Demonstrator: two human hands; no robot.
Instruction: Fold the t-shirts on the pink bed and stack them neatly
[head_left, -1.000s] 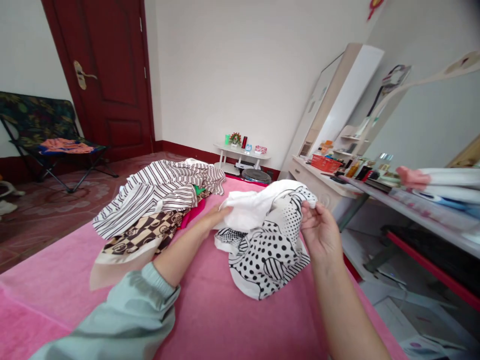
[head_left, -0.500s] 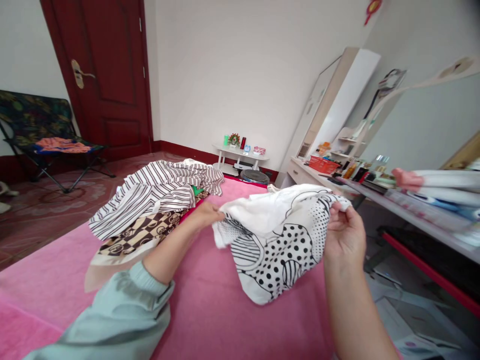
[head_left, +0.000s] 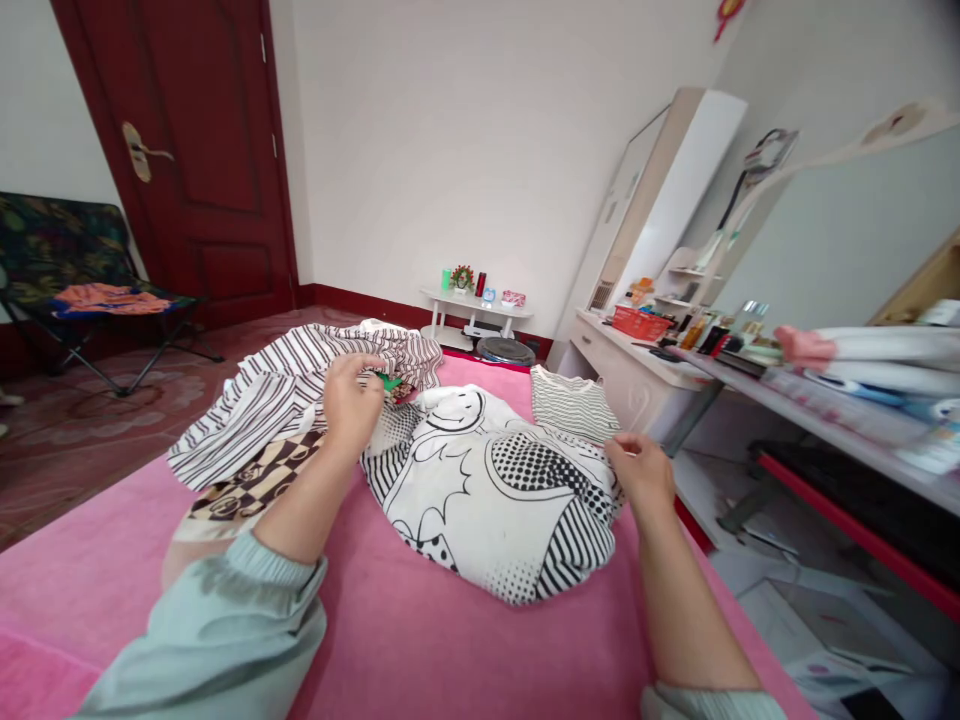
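Observation:
A white garment [head_left: 480, 500] with black dots, stripes and a smiling face drawn on it is spread out low over the pink bed cover [head_left: 480, 660]. My left hand [head_left: 352, 400] is closed at its far left corner, fingertips partly hidden. My right hand [head_left: 641, 470] pinches the right edge. Left of it lies a heap of striped clothing [head_left: 300, 370], partly behind my left hand. A brown-and-cream checked cloth [head_left: 262, 480] sticks out beneath the heap. Beyond the right side, a striped top [head_left: 574, 405] lies flat.
A desk [head_left: 817, 420] crowded with bottles and a red basket [head_left: 641, 322] runs along the right. At the back stands a low white shelf [head_left: 480, 302]. A folding chair [head_left: 90, 290] with clothes on it is by the red door [head_left: 180, 150].
The garment has gone from bunched and lifted to opened wide and lower. My hands have moved apart, the left one leftward and up, the right one lower. The striped top has come into view.

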